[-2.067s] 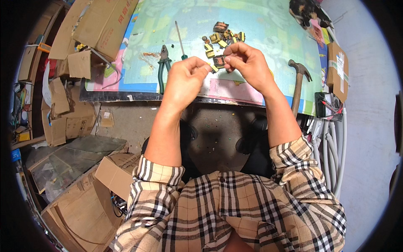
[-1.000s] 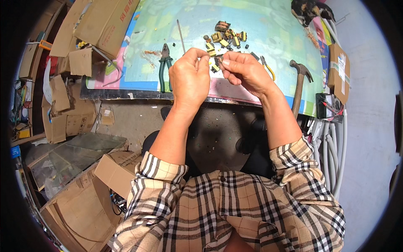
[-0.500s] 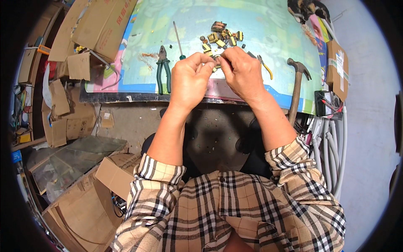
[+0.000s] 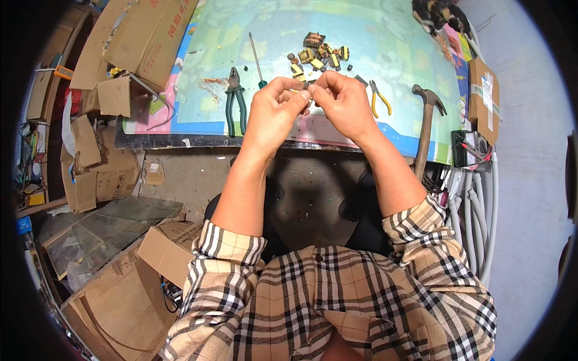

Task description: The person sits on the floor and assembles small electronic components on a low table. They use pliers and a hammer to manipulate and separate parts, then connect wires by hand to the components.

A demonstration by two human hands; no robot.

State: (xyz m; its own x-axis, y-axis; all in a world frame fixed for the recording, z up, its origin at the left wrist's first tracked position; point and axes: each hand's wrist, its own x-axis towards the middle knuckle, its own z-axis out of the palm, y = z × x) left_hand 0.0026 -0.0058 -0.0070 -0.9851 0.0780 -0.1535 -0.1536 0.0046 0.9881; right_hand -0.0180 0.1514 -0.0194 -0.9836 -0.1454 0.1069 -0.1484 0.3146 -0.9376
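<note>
My left hand (image 4: 276,111) and my right hand (image 4: 346,108) meet over the near edge of the table, fingertips pinched together. A small dark piece (image 4: 306,85) shows between them, mostly covered by the fingers; I cannot make out its kind. Just beyond lies a loose pile of small yellow-and-black electronic parts (image 4: 318,59), with a copper-coloured wound coil (image 4: 313,40) at its far side. Left of my left hand are green-handled pliers (image 4: 236,108) and a screwdriver (image 4: 256,57) with a green handle. Yellow-handled cutters (image 4: 380,102) rest beside my right hand.
A claw hammer (image 4: 425,123) lies at the right of the table (image 4: 241,18), its handle over the near edge. Copper wire scraps (image 4: 212,87) lie left of the pliers. A cat (image 4: 442,15) is at the far right corner. Cardboard boxes (image 4: 150,45) crowd the left side.
Both hands have drawn slightly nearer to me and tilted, thumbs now closer together. The cutters and the near part of the pile show more fully.
</note>
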